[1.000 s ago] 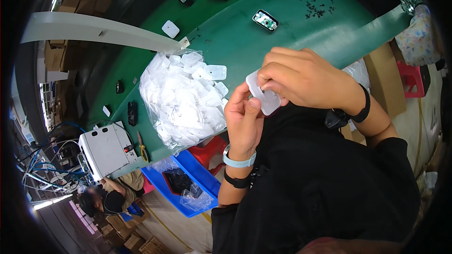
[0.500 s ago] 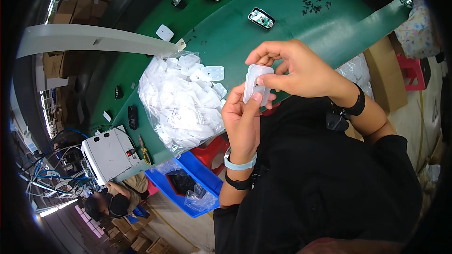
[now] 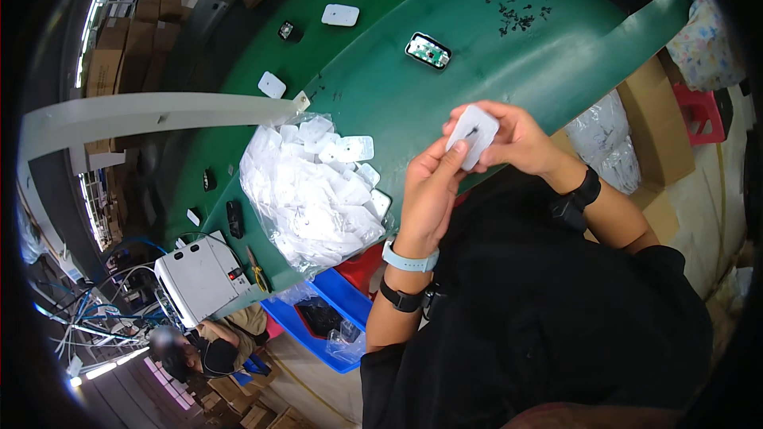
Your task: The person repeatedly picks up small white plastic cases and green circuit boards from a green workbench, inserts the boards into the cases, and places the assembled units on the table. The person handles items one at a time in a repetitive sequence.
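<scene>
Between both hands is a white plastic cover [image 3: 481, 123] with rounded corners, tilted, a flat face showing. A small dark mark or piece lies at its middle; I cannot tell which. My left hand [image 3: 427, 191] grips the cover's lower left edge, thumb on the face. On the opposite side, my right hand [image 3: 520, 143] has its fingers closed round the cover's edge. Beyond the hands, a dark-rimmed case with a green circuit board [image 3: 429, 51] rests on the green bench. Left of my left hand lies a clear bag heaped with similar white covers [image 3: 318, 191].
Small black screws [image 3: 520, 16] are scattered on the green bench [image 3: 381, 87]. Loose covers and open cases sit on the far green strip. A metal bar [image 3: 159, 117] reaches over the bench. At left are a white machine [image 3: 203, 278], pliers [image 3: 257, 268] and another person [image 3: 211, 345].
The cover has moved up and right and turned, so its flat face shows instead of its hollow side. Both hands moved with it. The whole view has shifted slightly.
</scene>
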A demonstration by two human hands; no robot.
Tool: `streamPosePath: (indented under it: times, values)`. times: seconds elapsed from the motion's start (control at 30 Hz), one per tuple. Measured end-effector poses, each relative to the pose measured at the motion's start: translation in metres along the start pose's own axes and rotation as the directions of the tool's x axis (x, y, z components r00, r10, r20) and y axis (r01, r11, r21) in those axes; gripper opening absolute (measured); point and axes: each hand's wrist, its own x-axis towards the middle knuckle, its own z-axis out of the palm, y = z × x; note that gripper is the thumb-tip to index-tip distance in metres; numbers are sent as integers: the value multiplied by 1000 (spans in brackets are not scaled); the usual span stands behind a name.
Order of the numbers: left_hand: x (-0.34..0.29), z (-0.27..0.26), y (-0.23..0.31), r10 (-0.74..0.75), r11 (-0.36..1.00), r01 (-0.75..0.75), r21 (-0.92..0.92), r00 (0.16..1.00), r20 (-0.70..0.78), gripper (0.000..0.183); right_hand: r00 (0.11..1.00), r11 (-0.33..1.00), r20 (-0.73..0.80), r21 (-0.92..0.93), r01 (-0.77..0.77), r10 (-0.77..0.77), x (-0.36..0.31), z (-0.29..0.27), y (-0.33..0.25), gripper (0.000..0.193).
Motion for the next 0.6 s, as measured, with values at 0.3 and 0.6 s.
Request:
streamPosePath:
  times: [0.3,0.6]
  values:
    - [144,-36,40,644,-317,-432,844,555,526,44,984,993,-143,40,114,-107,2,-55,-17,58]
    - [110,-17,44,382,749,-460,477,888,257,62,951,959,-181,-177,221,-253,23,-49,-50,53]
